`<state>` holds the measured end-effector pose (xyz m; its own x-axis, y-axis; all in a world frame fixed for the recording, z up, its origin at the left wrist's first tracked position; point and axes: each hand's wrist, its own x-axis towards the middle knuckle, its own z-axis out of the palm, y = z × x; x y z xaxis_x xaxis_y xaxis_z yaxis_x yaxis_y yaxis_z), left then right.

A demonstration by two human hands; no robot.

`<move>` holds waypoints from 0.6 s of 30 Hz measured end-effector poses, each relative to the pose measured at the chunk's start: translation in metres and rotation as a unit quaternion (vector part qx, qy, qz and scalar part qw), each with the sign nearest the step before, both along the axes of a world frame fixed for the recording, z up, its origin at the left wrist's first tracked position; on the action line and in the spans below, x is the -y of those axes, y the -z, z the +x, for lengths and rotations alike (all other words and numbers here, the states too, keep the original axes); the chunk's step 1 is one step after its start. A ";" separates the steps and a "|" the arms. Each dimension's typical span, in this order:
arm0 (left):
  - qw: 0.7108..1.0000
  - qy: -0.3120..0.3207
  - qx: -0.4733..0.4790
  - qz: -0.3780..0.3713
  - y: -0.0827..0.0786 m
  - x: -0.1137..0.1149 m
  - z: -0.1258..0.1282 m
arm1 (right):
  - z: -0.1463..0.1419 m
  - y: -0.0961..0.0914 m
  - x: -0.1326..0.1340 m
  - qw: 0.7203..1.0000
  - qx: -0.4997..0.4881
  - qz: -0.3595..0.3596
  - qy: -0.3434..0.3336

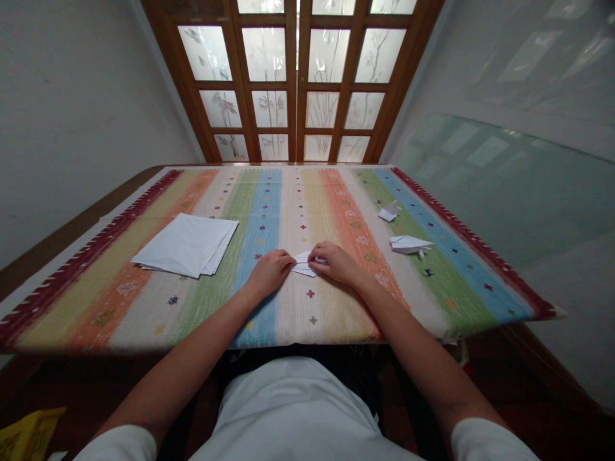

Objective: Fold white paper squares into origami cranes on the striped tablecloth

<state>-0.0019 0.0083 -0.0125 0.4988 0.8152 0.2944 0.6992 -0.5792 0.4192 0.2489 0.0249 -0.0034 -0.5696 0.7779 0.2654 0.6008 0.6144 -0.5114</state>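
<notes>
A small folded piece of white paper lies on the striped tablecloth near the table's front edge. My left hand rests at its left end with fingers curled and pinching the paper. My right hand presses and pinches its right end, fingers bent over it. Most of the paper is hidden between the two hands.
A stack of white paper sheets lies to the left. Two folded white paper figures sit to the right, one larger and one smaller. A wooden glazed door stands beyond the table. A yellow object lies low left.
</notes>
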 end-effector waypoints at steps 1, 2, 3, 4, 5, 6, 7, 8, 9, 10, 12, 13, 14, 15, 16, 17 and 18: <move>1.000 -0.002 0.006 -0.003 0.000 0.000 0.000 | 0.000 0.001 -0.001 1.000 -0.002 -0.006 -0.001; 1.000 -0.004 0.011 -0.006 0.000 0.000 0.000 | 0.000 0.002 -0.001 1.000 -0.005 -0.010 0.001; 1.000 -0.004 0.015 -0.009 0.001 -0.001 0.000 | 0.001 0.003 -0.002 1.000 -0.009 -0.012 0.004; 1.000 -0.005 0.018 -0.012 0.001 -0.001 -0.001 | 0.001 0.004 -0.002 1.000 -0.015 -0.011 0.008; 1.000 -0.006 0.022 -0.016 0.001 -0.001 -0.001 | 0.001 0.006 -0.003 1.000 -0.020 -0.009 0.013; 0.999 -0.008 0.027 -0.022 0.000 -0.001 -0.001 | 0.001 0.006 -0.003 1.000 -0.024 -0.006 0.018; 0.999 -0.013 0.033 -0.029 0.000 -0.001 -0.001 | 0.001 0.007 -0.003 0.999 -0.026 -0.005 0.022; 0.998 -0.020 0.038 -0.035 0.000 -0.001 -0.001 | 0.001 0.007 -0.003 0.999 -0.027 -0.006 0.025; 0.998 -0.027 0.042 -0.040 -0.001 -0.001 -0.002 | 0.002 0.007 -0.003 0.999 -0.025 -0.009 0.027; 0.998 -0.032 0.044 -0.041 -0.001 0.000 -0.002 | 0.002 0.007 -0.002 0.999 -0.024 -0.014 0.025; 0.998 -0.035 0.040 -0.033 -0.002 0.001 -0.002 | 0.002 0.007 -0.001 0.999 -0.023 -0.021 0.016; 0.998 -0.034 0.036 -0.028 -0.002 0.001 -0.002 | 0.002 0.006 -0.001 0.999 -0.024 -0.024 0.009; 0.999 -0.031 0.033 -0.024 -0.003 0.002 -0.002 | 0.002 0.006 0.000 0.999 -0.026 -0.028 0.004; 0.999 -0.026 0.031 -0.024 -0.003 0.002 -0.002 | 0.002 0.006 0.000 0.999 -0.028 -0.031 -0.001; 0.999 -0.020 0.030 -0.025 -0.003 0.002 -0.002 | 0.002 0.006 0.000 0.999 -0.031 -0.034 -0.003; 0.999 -0.015 0.030 -0.028 -0.003 0.002 -0.003 | 0.002 0.007 0.000 0.999 -0.033 -0.036 -0.003; 0.999 -0.009 0.031 -0.031 -0.003 0.002 -0.003 | 0.002 0.007 0.000 0.999 -0.035 -0.036 -0.002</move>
<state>-0.0045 0.0061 -0.0092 0.4654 0.8418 0.2734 0.6812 -0.5379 0.4966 0.2512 0.0253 -0.0106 -0.5550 0.7942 0.2476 0.5601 0.5768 -0.5947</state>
